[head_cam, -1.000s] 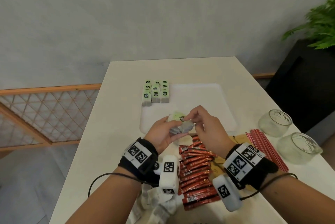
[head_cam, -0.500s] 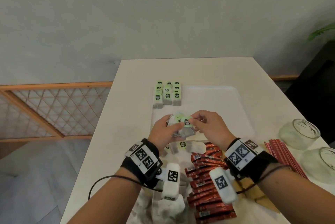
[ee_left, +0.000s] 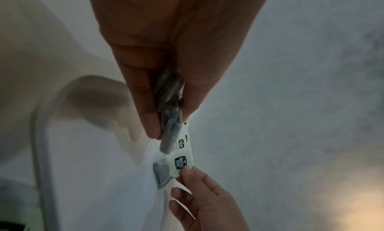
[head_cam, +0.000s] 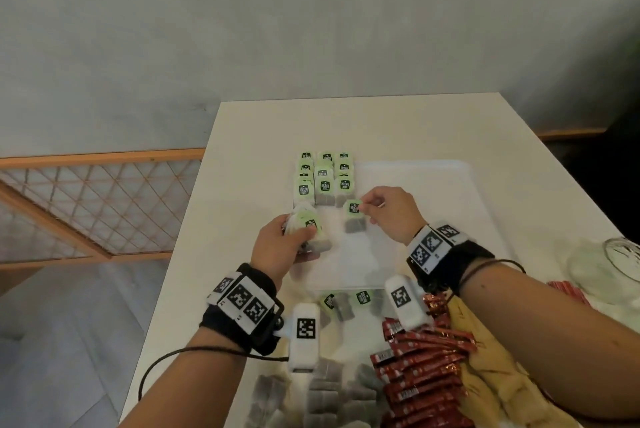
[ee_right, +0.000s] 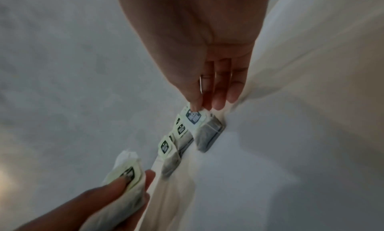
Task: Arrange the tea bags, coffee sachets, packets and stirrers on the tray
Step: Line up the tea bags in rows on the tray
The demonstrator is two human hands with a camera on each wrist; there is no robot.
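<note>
A white tray (head_cam: 433,185) lies mid-table, with rows of green-tagged tea bags (head_cam: 323,178) at its far left corner. My right hand (head_cam: 384,211) pinches the green tag of one tea bag (head_cam: 354,216) and holds it against the tray, just right of those rows. The same tea bag (ee_right: 204,128) shows in the right wrist view beside the row. My left hand (head_cam: 280,244) grips a bundle of tea bags (head_cam: 308,230) over the tray's left edge; in the left wrist view the bundle (ee_left: 170,113) sits between thumb and fingers.
Loose tea bags (head_cam: 343,303) lie before the tray and more near the table's front edge (head_cam: 325,389). Red coffee sachets (head_cam: 419,368) and brown packets (head_cam: 495,382) are piled front right. Red stirrers (head_cam: 568,292) and a glass jar (head_cam: 616,261) sit at the right.
The hands have separated: my right hand drew one tea bag off the bundle and carried it forward to the tray beside the rows. My left hand moved left, still holding the bundle.
</note>
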